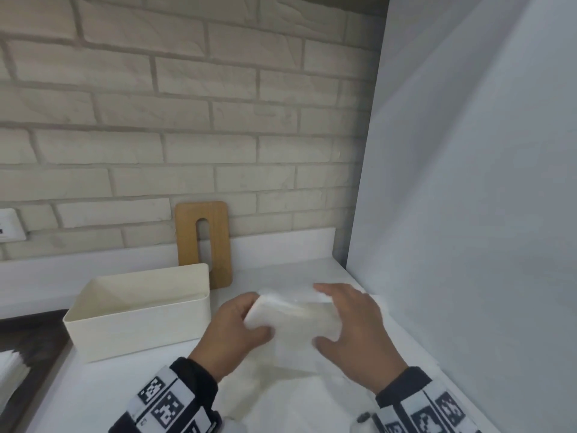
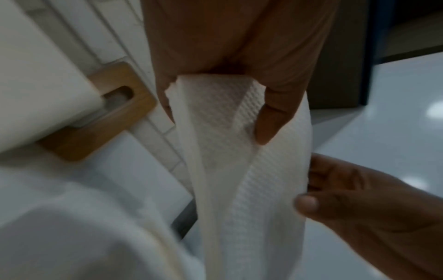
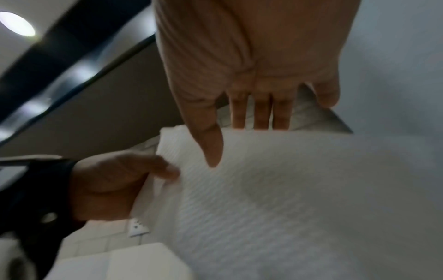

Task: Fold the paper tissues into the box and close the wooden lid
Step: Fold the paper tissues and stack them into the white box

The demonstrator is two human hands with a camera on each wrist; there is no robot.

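Observation:
A folded bundle of white embossed paper tissues (image 1: 290, 320) is held a little above the counter between both hands. My left hand (image 1: 254, 317) grips its left end, thumb in front and fingers behind. My right hand (image 1: 324, 315) pinches the right end. In the left wrist view the left hand (image 2: 215, 106) clasps the tissues (image 2: 223, 142), with the right hand (image 2: 335, 189) touching their edge. The right hand (image 3: 235, 132) has its thumb on the tissues (image 3: 287, 189). The cream box (image 1: 137, 307) stands open to the left. The wooden lid (image 1: 204, 242) leans on the brick wall behind it.
A white side panel (image 1: 468, 214) closes in the counter on the right. More tissue sheets (image 1: 281, 389) lie on the white counter (image 1: 93, 395) under my hands. A wall socket (image 1: 9, 225) is at far left, above a dark surface (image 1: 31, 339) and a white stack (image 1: 9, 370).

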